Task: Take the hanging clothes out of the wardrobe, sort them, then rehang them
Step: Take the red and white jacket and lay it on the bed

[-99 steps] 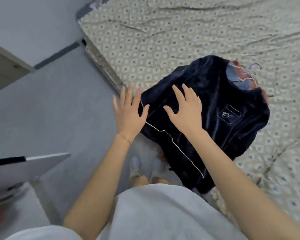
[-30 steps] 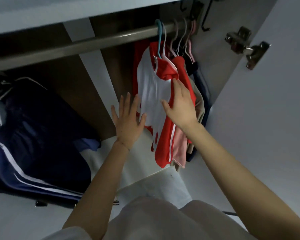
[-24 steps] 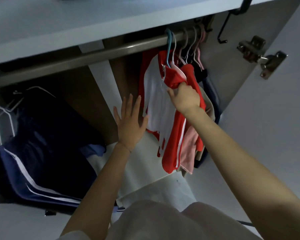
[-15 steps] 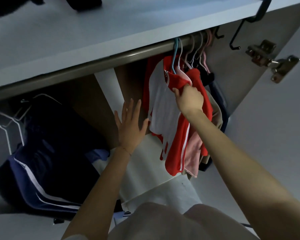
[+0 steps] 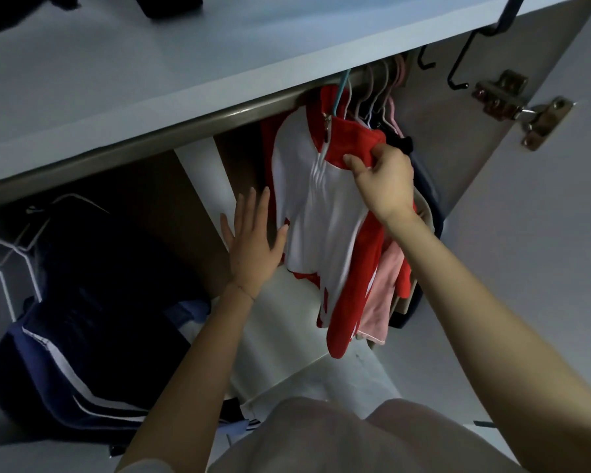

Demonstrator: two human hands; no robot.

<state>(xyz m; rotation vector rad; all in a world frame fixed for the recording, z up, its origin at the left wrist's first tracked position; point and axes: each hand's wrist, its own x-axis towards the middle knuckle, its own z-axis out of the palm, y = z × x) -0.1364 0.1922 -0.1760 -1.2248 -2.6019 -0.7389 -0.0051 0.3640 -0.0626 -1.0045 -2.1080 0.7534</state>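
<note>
While the left hand (image 5: 253, 247) is spread, the right hand (image 5: 384, 180) pinches the hanging red-and-white jacket (image 5: 307, 206).

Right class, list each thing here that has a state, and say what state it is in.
Red and white jacket: hanging from the rail, gripped at the shoulder.
Right hand: gripping the jacket's red shoulder.
Left hand: open, fingers straight, beside the jacket.
Pink top: hanging behind the jacket.
Wardrobe door: open.
</note>
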